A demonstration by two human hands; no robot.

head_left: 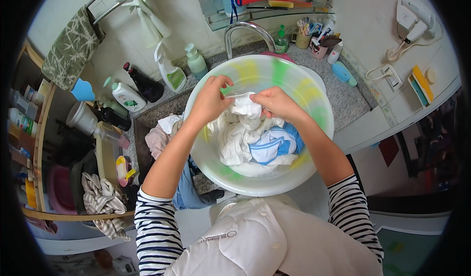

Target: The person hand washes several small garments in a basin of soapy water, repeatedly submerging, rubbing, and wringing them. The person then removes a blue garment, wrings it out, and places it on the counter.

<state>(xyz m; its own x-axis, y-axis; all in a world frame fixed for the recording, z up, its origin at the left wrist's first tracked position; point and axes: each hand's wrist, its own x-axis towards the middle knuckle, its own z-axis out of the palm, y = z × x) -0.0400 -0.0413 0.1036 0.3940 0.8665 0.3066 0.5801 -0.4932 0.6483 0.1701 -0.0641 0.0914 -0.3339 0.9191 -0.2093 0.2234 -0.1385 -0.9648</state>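
Note:
A large white washbasin (206,166) with yellow and green patches holds wet laundry. My right hand (278,104) pinches a white cloth (247,110) between thumb and fingers, raised above the heap. On the cloth's other side is my left hand (212,100), its fingers curved and apart, with the thumb tip at the cloth's edge. Whether that thumb touches the cloth is hard to see. Below lie more white garments (234,146) and a white-and-blue piece (269,147). Both striped sleeves are pushed up to the elbows.
Behind the basin rises a curved metal faucet (249,26). Pink and white clothes (159,141) lie in the stone sink at left, with jeans (188,190) hanging over its front. Bottles (142,82) line the counter; a blue brush (344,74) lies right. A wooden shelf (41,129) stands left.

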